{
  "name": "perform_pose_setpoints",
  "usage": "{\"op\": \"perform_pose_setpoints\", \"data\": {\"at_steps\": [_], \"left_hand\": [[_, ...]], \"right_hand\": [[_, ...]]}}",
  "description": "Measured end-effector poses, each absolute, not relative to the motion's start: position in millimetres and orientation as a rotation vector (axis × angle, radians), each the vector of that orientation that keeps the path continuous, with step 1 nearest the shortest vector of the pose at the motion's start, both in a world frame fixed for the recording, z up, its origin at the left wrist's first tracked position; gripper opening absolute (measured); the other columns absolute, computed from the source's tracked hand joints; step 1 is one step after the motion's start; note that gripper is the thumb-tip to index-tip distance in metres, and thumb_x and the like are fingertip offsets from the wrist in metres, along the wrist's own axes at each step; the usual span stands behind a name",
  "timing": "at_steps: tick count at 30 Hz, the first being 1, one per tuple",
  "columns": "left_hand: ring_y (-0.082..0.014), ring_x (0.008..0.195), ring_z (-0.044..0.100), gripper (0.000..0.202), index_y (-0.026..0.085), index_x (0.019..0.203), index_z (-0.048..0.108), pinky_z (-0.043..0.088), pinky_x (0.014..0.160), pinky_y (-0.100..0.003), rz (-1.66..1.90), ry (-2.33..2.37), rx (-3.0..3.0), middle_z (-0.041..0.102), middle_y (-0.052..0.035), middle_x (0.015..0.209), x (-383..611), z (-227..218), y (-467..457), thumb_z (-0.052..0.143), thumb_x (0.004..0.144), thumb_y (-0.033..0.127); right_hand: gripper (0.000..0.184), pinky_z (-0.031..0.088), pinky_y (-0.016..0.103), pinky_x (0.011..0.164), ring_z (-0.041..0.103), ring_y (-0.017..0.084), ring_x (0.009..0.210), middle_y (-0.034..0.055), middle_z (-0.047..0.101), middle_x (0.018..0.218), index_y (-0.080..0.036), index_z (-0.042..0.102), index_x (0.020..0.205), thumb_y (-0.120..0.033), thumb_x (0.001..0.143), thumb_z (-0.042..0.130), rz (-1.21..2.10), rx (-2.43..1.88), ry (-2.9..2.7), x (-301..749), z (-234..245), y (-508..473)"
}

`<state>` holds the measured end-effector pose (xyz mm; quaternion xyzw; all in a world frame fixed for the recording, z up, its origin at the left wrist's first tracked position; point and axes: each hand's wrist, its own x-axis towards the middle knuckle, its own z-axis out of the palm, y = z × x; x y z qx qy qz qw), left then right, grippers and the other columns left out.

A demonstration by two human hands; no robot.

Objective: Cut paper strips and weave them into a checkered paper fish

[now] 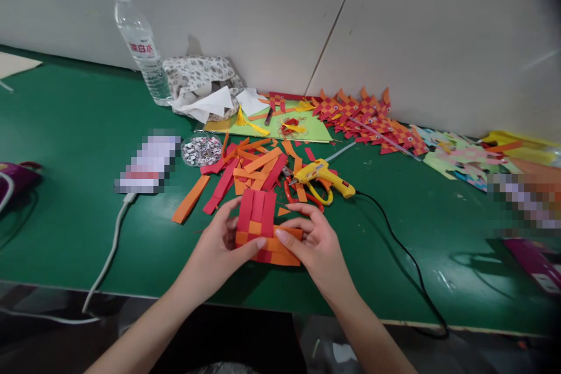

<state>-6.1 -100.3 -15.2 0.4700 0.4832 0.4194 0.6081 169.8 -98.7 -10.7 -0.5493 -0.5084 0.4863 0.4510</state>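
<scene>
Both hands hold a woven piece of red and orange paper strips just above the green table. My left hand grips its left side, thumb laid across the lower weave. My right hand pinches the right side, where orange strips stick out. Behind the piece lies a heap of loose red and orange strips.
A yellow glue gun with a black cord and red-handled scissors lie right of the heap. A dish of googly eyes, a water bottle, a patterned pouch and finished woven fish sit behind. A white cable runs left.
</scene>
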Motion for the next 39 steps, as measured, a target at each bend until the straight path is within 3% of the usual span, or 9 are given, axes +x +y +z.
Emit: {"op": "perform_pose_setpoints", "data": {"at_steps": [4, 15, 18, 22, 26, 29, 32, 35, 39], "left_hand": [[-0.023, 0.082, 0.07, 0.071, 0.021, 0.128, 0.033, 0.056, 0.076, -0.037, 0.939, 1.157, 0.988, 0.071, -0.0054, 0.092, -3.3, -16.2, -97.0, 0.073, 0.071, 0.032], [-0.0243, 0.084, 0.07, 0.076, 0.019, 0.131, 0.032, 0.056, 0.076, -0.037, 0.886, 1.141, 0.967, 0.072, -0.0047, 0.088, -5.8, -12.6, -97.5, 0.074, 0.068, 0.031], [-0.024, 0.083, 0.07, 0.075, 0.019, 0.13, 0.034, 0.056, 0.075, -0.036, 0.878, 1.152, 0.968, 0.072, -0.005, 0.088, -7.5, -12.2, -98.4, 0.074, 0.068, 0.032], [-0.026, 0.083, 0.07, 0.073, 0.02, 0.13, 0.037, 0.057, 0.072, -0.038, 0.875, 1.215, 1.011, 0.072, -0.006, 0.088, -16.0, -13.0, -99.7, 0.074, 0.068, 0.034], [-0.0261, 0.083, 0.07, 0.076, 0.02, 0.133, 0.036, 0.057, 0.072, -0.039, 0.888, 1.232, 1.033, 0.071, -0.0057, 0.087, -20.1, -14.9, -99.3, 0.073, 0.068, 0.036], [-0.0256, 0.084, 0.07, 0.078, 0.019, 0.132, 0.034, 0.056, 0.075, -0.039, 0.873, 1.206, 0.994, 0.071, -0.0063, 0.089, -15.8, -14.7, -99.2, 0.074, 0.067, 0.034], [-0.025, 0.084, 0.07, 0.074, 0.019, 0.129, 0.034, 0.056, 0.075, -0.039, 0.865, 1.165, 0.993, 0.072, -0.0071, 0.092, -11.4, -13.6, -101.1, 0.073, 0.069, 0.033], [-0.0255, 0.084, 0.07, 0.072, 0.02, 0.129, 0.034, 0.056, 0.076, -0.04, 0.869, 1.16, 1.0, 0.072, -0.0076, 0.092, -16.7, -12.7, -103.4, 0.073, 0.07, 0.034], [-0.0263, 0.084, 0.07, 0.082, 0.019, 0.131, 0.033, 0.057, 0.075, -0.039, 0.935, 1.265, 0.958, 0.073, -0.0076, 0.09, -40.2, -11.9, -102.3, 0.078, 0.064, 0.035]], "right_hand": [[0.028, 0.055, 0.028, 0.066, 0.07, 0.018, 0.071, 0.002, 0.071, 0.072, -0.02, 0.056, 0.099, -0.035, 0.077, 0.066, 1.123, -1.365, -1.186, 173.7, -6.9, -95.9], [0.026, 0.055, 0.027, 0.062, 0.069, 0.018, 0.072, 0.0017, 0.07, 0.074, -0.022, 0.059, 0.092, -0.033, 0.072, 0.072, 1.075, -1.417, -1.325, 178.7, -8.2, -98.4], [0.02, 0.055, 0.027, 0.058, 0.068, 0.016, 0.062, 0.0021, 0.07, 0.073, -0.021, 0.06, 0.083, -0.033, 0.073, 0.072, 0.897, -1.411, -1.136, 185.5, -7.5, -94.9], [0.021, 0.057, 0.031, 0.062, 0.068, 0.016, 0.061, 0.0044, 0.071, 0.078, -0.019, 0.058, 0.091, -0.031, 0.078, 0.068, 0.678, -1.378, -0.988, 202.5, -5.5, -86.0], [0.026, 0.058, 0.041, 0.079, 0.07, 0.022, 0.088, 0.0127, 0.069, 0.107, -0.019, 0.054, 0.109, -0.032, 0.087, 0.056, 0.652, -1.316, -1.061, 204.5, -7.9, -86.9], [0.034, 0.051, 0.043, 0.094, 0.061, 0.024, 0.112, 0.0118, 0.063, 0.123, -0.024, 0.051, 0.117, -0.029, 0.084, 0.06, 0.77, -1.284, -1.267, 192.8, -10.0, -95.0], [0.036, 0.056, 0.039, 0.086, 0.068, 0.023, 0.098, 0.0064, 0.072, 0.103, -0.026, 0.058, 0.111, -0.026, 0.076, 0.069, 0.973, -1.317, -1.554, 183.9, -9.2, -100.1], [0.012, 0.06, 0.034, 0.07, 0.071, 0.022, 0.075, 0.0027, 0.074, 0.081, -0.025, 0.066, 0.09, -0.025, 0.078, 0.065, 0.885, -1.403, -1.6, 193.1, -6.4, -94.1], [0.017, 0.054, 0.043, 0.089, 0.068, 0.022, 0.094, 0.0057, 0.071, 0.099, -0.022, 0.066, 0.096, -0.02, 0.084, 0.054, 0.41, -1.536, -1.493, 227.4, -4.2, -77.2]]}}
